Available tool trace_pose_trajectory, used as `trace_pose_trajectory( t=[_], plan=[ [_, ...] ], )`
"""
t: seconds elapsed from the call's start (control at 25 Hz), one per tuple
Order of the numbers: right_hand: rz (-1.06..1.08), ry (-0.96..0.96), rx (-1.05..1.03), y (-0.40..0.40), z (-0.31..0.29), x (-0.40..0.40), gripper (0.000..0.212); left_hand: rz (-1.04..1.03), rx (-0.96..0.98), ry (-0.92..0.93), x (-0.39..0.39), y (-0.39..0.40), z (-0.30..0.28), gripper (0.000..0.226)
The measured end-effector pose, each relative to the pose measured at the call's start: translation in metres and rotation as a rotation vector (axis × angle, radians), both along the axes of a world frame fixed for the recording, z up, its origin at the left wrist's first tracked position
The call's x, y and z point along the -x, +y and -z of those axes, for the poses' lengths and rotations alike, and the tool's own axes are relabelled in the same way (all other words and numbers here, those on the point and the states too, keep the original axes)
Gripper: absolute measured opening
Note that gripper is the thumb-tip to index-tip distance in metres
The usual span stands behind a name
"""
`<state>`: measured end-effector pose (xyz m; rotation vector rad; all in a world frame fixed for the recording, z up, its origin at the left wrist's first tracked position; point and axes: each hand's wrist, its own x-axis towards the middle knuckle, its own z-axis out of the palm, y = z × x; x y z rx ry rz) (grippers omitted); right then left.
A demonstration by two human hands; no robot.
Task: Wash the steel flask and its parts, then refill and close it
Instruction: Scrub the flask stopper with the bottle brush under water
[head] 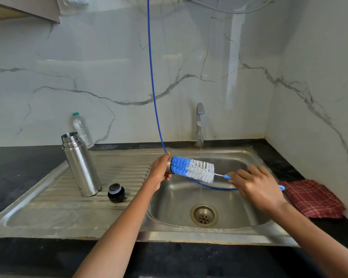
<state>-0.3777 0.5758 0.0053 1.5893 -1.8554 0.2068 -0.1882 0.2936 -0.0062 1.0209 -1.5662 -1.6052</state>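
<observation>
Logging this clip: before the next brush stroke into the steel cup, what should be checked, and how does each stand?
1. Left hand grips the steel cup: ok.
2. Bottle brush head at the cup mouth: ok.
3. Right hand on the brush handle: ok, though blurred.
4. Tap running into the sink: ok, thin stream.
5. Flask upright and open on the drainboard, stopper beside it: ok.
6. Cup inside clean: cannot tell.

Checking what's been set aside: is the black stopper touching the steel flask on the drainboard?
Apart. The head view shows the black stopper lying right of the upright steel flask, with a strip of bare drainboard between them.
</observation>
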Motion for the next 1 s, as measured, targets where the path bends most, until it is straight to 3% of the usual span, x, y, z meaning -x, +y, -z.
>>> trace_pose_trajectory(
  t=[0.04, 0.08, 0.12, 0.2, 0.32, 0.44, 0.56, 0.68, 0.8, 0.88, 1.0],
  plan=[
    [-0.063, 0.037, 0.040, 0.001, 0.004, 0.002, 0.037, 0.015, -0.024, -0.010, -0.002, -0.001, 0.000, 0.039],
    [-0.093, -0.043, 0.033, 0.001, 0.007, 0.002, 0.042, 0.030, -0.019, -0.004, -0.003, -0.002, 0.002, 0.041],
    [-0.098, -0.228, -0.011, -0.001, 0.005, 0.000, 0.047, 0.055, -0.007, 0.010, -0.005, -0.002, 0.004, 0.043],
    [-0.130, -0.834, -0.205, -0.004, -0.003, -0.001, 0.054, 0.110, 0.002, 0.076, -0.012, -0.002, 0.004, 0.046],
    [-0.065, -1.614, -0.336, -0.001, -0.016, -0.004, 0.042, 0.158, -0.055, 0.220, -0.019, 0.001, 0.003, 0.059],
    [-0.008, -1.930, -0.379, 0.004, -0.020, -0.009, 0.047, 0.149, -0.097, 0.372, -0.023, 0.002, 0.005, 0.055],
    [0.014, -2.002, -0.364, 0.003, -0.023, -0.013, 0.048, 0.096, -0.132, 0.467, -0.021, 0.001, 0.006, 0.034],
    [0.027, -1.929, -0.308, 0.003, -0.023, -0.015, 0.048, -0.025, -0.202, 0.539, -0.017, 0.000, 0.006, 0.022],
    [0.018, -1.756, -0.229, 0.005, -0.024, -0.023, 0.045, -0.224, -0.319, 0.513, -0.006, -0.002, 0.003, 0.036],
    [-0.002, -1.659, -0.192, 0.004, -0.022, -0.032, 0.041, -0.306, -0.349, 0.347, 0.002, 0.002, -0.002, 0.050],
    [0.002, -1.366, -0.155, -0.001, -0.011, -0.042, 0.036, -0.296, -0.376, 0.317, 0.012, 0.011, -0.008, 0.046]
  ],
)
